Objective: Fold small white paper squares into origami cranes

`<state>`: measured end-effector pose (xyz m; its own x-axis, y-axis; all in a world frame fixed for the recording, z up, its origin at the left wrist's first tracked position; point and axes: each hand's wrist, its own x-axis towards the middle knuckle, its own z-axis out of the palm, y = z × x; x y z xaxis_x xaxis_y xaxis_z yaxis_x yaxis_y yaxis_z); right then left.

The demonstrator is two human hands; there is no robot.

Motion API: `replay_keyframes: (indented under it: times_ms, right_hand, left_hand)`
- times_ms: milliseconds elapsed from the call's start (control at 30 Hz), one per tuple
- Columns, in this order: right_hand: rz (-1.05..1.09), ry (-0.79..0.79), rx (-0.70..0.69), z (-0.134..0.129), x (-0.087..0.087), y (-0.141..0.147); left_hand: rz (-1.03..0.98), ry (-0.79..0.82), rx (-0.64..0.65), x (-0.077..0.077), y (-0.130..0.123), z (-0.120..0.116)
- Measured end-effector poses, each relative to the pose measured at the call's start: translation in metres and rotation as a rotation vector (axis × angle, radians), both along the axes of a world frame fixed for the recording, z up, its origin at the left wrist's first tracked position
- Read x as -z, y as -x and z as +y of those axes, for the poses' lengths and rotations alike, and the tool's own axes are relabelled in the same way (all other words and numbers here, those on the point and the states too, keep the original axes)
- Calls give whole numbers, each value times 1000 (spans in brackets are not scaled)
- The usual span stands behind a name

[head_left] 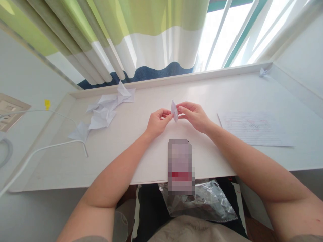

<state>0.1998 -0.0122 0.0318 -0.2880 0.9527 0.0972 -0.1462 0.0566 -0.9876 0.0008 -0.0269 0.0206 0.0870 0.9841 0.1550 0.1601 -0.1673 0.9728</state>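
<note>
Holding a folded white paper piece [174, 111] just above a white desk [151, 161].
Left hand [158, 123] pinches it; right hand [193, 115] curls narrowly at its other side. Folded papers [103, 116] lie left, lined sheet [254, 129] right, curtain [151, 23] behind.

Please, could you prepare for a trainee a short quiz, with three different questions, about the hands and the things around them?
1. True or false: the left hand holds a small folded paper.

2. Where does the lined sheet lie?
A) Left of the left hand
B) Right of the right hand
C) Between the two hands

3. Fill in: the lowest band of the curtain is dark ____.

Key: 1 true; 2 B; 3 blue
</note>
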Motion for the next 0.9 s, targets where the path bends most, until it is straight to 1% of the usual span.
replay_keyframes:
  times_ms: [200, 433, 567, 667, 767, 900]
  right_hand:
    - [-62, -44, 46, 0, -2, 0]
    - [-5, -43, -21, -2, 1, 1]
    - [3, -64, -2, 0, 5, -1]
    - [-12, -72, 33, 2, 7, -1]
    - [-35, -97, 63, 2, 7, 1]
    - [-80, -168, 91, 1, 7, 3]
  left_hand:
    - [-106, 107, 62, -3, 1, 1]
    - [-178, 168, 94, -7, 2, 0]
    - [-170, 191, 107, -9, 4, 1]
    - [-173, 174, 124, -8, 4, 1]
    - [-160, 118, 125, -5, 3, 1]
    - [-29, 31, 91, 0, 1, 1]
